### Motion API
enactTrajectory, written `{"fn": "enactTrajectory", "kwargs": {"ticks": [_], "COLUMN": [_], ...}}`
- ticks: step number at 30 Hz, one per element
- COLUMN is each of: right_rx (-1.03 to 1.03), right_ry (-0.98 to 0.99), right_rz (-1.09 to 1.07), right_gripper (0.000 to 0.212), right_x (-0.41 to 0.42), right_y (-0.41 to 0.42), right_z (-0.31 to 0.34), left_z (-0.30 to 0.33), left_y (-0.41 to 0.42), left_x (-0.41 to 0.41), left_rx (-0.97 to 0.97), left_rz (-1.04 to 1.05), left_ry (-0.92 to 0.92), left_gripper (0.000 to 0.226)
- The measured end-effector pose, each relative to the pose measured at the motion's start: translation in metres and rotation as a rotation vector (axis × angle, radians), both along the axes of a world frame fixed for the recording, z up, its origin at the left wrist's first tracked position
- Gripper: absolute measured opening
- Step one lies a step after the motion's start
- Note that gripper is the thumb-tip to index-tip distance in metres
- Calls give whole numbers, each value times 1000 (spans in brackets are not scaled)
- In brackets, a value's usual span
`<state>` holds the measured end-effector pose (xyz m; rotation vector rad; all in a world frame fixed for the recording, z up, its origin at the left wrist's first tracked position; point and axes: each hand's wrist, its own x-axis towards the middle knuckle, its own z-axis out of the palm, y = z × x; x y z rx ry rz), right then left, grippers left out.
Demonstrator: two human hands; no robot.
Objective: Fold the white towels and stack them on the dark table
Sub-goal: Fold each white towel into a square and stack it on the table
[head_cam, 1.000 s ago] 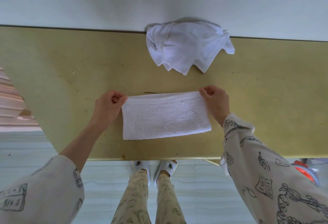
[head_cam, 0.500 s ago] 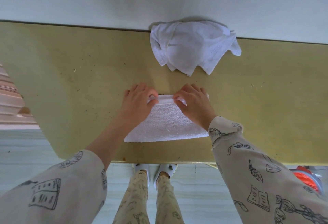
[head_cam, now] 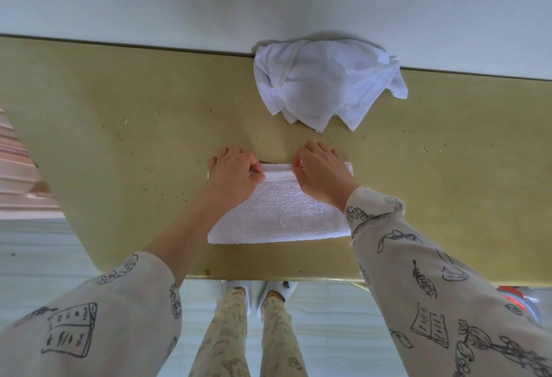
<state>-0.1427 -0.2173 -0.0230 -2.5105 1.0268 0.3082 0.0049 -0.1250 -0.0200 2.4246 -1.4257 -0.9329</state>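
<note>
Both hands grasp the far edge of the flat, half-folded white terry towel [head_cam: 280, 215] lying near the front edge of the olive-yellow worktop [head_cam: 119, 137]: left hand [head_cam: 234, 173] and right hand [head_cam: 321, 172], fingers pinched around the hem. If one side is pulled unevenly, the layers could skew. At 12 o'clock a crumpled white towel heap [head_cam: 322, 84] waits. Two towels visible, none stacked.

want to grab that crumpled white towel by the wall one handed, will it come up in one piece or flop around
The crumpled towel will probably flop: it lies in soft folds with loose corners hanging out toward the folded towel. It looks light, being thin terry. Pushed across the table, it would likely bunch rather than slide.
</note>
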Motion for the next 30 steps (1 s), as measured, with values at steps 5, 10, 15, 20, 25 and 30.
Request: {"fn": "enactTrajectory", "kwargs": {"ticks": [5,10,15,20,25,30], "right_rx": [-20,-62,-116,-174,-306,-464], "right_ry": [16,-5,-26,-67,-169,-328], "right_rz": [27,21,18,0,-85,-106], "right_gripper": [18,15,14,11,14,19], "right_x": [1,2,1,1,-4,-9], "right_y": [-1,0,1,5,9,24], "right_z": [3,2,-3,-11,-21,-15], "left_z": [0,-5,-9,-15,-18,-21], "left_y": [3,1,0,3,7,27], "left_x": [2,2,3,1,1,-3], "left_rx": [-89,-106,-124,-193,-244,-403], "left_rz": [17,10,-8,34,22,-1], "left_ry": [16,-51,-83,-108,-161,-332], "left_gripper": [9,10,10,11,10,17]}}
